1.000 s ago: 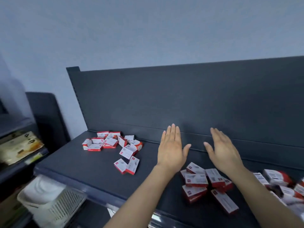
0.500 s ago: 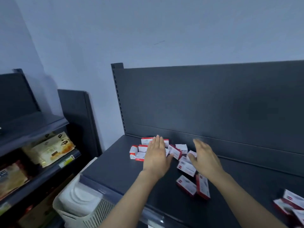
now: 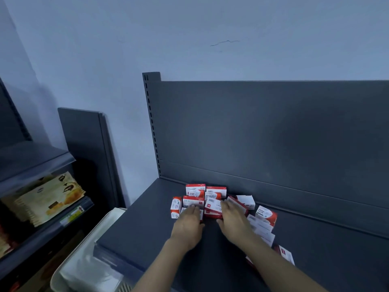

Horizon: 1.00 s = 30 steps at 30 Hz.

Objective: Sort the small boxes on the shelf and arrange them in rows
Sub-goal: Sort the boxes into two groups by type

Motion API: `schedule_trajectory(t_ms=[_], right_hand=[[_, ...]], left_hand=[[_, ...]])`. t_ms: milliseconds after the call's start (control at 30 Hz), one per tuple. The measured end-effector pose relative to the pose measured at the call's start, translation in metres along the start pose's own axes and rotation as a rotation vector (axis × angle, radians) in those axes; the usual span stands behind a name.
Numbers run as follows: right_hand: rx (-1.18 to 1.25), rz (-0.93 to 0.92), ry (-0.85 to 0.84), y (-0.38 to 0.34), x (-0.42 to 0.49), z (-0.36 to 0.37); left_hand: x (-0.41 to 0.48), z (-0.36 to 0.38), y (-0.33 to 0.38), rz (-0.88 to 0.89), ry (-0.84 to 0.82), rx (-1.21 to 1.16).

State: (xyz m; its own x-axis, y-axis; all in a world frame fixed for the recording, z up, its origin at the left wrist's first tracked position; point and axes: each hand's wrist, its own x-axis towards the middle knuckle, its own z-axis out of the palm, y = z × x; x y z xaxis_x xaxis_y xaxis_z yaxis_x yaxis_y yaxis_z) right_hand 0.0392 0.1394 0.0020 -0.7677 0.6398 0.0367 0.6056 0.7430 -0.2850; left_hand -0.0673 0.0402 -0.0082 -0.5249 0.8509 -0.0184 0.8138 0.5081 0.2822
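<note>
Several small red-and-white paper clip boxes (image 3: pixel 212 198) lie jumbled on the dark grey shelf (image 3: pixel 139 226), near its back left corner. My left hand (image 3: pixel 188 225) rests palm down on the pile's near left boxes, fingers together. My right hand (image 3: pixel 233 222) lies flat over boxes in the middle of the pile, its fingertips on a white-topped box (image 3: pixel 213 205). More boxes (image 3: pixel 265 216) trail to the right, and one (image 3: pixel 286 255) sits partly hidden behind my right forearm. Whether either hand grips a box is hidden under the palms.
The shelf's upright back panel (image 3: pixel 273 133) rises right behind the pile. A white plastic basket (image 3: pixel 84 268) sits below the shelf's left front corner. Another shelf unit on the left holds yellowish packets (image 3: pixel 44 199).
The view has swung left and closer to the pile. Both hands have moved forward and come down onto the boxes, which now sit bunched more tightly.
</note>
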Motion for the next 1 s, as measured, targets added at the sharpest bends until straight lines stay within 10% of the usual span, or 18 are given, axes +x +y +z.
schedule_trajectory(t_ms=[633, 1000], right_hand=[[0.057, 0.082, 0.082, 0.0, 0.007, -0.007], [0.186, 0.254, 0.285, 0.109, -0.098, -0.126]], left_hand=[[0.017, -0.006, 0.012, -0.04, -0.082, 0.098], [0.001, -0.039, 0.177, 0.201, 0.159, -0.027]])
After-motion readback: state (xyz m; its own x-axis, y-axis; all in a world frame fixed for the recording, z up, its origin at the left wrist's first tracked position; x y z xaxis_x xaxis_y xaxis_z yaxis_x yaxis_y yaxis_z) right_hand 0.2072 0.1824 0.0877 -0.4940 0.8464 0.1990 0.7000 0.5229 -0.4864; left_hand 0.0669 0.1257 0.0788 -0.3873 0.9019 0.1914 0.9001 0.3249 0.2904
